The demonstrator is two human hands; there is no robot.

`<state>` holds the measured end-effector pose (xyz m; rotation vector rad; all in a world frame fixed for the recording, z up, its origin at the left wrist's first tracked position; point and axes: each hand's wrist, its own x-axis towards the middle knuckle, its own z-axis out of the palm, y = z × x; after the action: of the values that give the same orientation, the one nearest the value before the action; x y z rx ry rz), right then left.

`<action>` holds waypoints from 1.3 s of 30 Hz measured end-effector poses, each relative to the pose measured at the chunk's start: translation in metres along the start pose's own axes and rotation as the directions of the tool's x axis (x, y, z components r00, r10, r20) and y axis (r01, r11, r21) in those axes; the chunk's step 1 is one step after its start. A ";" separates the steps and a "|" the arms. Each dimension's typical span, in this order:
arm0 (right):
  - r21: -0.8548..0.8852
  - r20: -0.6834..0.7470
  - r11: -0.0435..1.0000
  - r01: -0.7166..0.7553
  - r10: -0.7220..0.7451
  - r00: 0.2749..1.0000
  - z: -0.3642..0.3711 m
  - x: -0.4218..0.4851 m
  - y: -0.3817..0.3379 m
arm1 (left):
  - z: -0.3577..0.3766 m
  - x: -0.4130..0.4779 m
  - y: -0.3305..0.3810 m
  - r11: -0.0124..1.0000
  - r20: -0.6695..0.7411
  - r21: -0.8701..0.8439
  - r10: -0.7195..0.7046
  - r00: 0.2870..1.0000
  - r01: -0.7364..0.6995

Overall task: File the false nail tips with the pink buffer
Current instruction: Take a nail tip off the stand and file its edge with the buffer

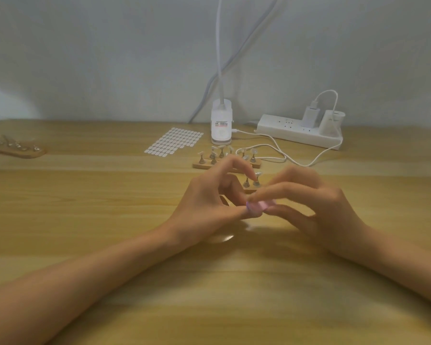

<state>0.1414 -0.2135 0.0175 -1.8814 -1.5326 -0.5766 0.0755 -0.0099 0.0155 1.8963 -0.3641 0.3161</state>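
The left hand and right hand are meeting above the desk.
The right is pinching the pink buffer; the left thumb is touching its end, grip unclear.

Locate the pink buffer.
Head view, centre: the pink buffer is pinched by the right hand, against the thumb of the left hand, just before the nearest wooden nail stand.

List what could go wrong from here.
1. The left hand arches its index finger close over the near tip stand; a stray stroke might knock its holders over.
2. The right hand pinches the pink buffer by the fingertips only, so it may twist or slip out.
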 end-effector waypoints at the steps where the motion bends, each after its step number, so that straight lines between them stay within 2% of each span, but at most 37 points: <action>1: -0.012 -0.008 1.000 -0.011 0.011 1.000 0.000 0.000 0.000 | 0.000 0.000 0.000 1.000 -0.004 -0.003 -0.001 1.000 0.001; 5: -0.015 -0.008 0.999 0.036 -0.036 0.999 0.002 -0.002 -0.002 | -0.001 -0.001 0.000 1.000 0.000 -0.007 -0.001 1.000 0.001; 9: -0.019 -0.029 0.999 -0.049 0.048 0.998 -0.001 0.000 0.005 | 0.000 0.000 0.000 1.000 -0.009 -0.017 -0.020 1.000 0.020; 12: 0.003 0.007 1.000 0.008 -0.008 1.000 0.000 -0.001 0.004 | 0.001 -0.001 0.001 1.000 0.014 0.018 0.008 1.000 -0.008; 16: -0.011 -0.014 0.999 -0.033 0.033 0.999 -0.001 0.000 0.003 | 0.000 0.000 0.000 1.000 -0.007 0.002 -0.005 1.000 0.005; 19: 0.013 -0.007 1.000 0.020 -0.020 1.000 0.001 -0.001 -0.001 | 0.001 0.000 0.000 1.000 0.000 0.004 0.009 1.000 -0.009; 22: -0.005 -0.018 1.000 -0.025 0.025 1.000 0.000 0.000 0.001 | 0.000 0.000 -0.001 1.000 -0.012 -0.006 -0.006 1.000 0.006; 25: 0.016 -0.004 1.000 0.025 -0.025 1.000 0.001 -0.002 -0.001 | 0.000 0.000 0.000 1.000 -0.001 0.002 0.009 1.000 -0.009; 29: -0.034 -0.027 0.998 -0.057 0.056 0.998 0.000 -0.002 0.004 | -0.001 0.001 -0.001 1.000 -0.016 -0.007 -0.012 1.000 0.012; 33: 0.014 -0.001 1.000 0.024 -0.024 1.000 0.002 -0.002 0.001 | 0.000 0.000 0.001 1.000 0.002 0.000 0.012 1.000 -0.012; 36: -0.038 -0.028 0.998 -0.052 0.051 0.998 0.000 -0.001 0.004 | -0.001 0.000 0.000 1.000 -0.016 -0.005 -0.008 1.000 0.008; 39: -0.002 -0.015 1.000 0.027 -0.027 1.000 0.002 -0.003 0.000 | 0.000 0.000 0.001 1.000 0.001 0.001 0.005 1.000 -0.005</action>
<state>0.1409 -0.2142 0.0144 -1.8566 -1.5501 -0.6032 0.0750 -0.0102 0.0159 1.8969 -0.3691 0.3189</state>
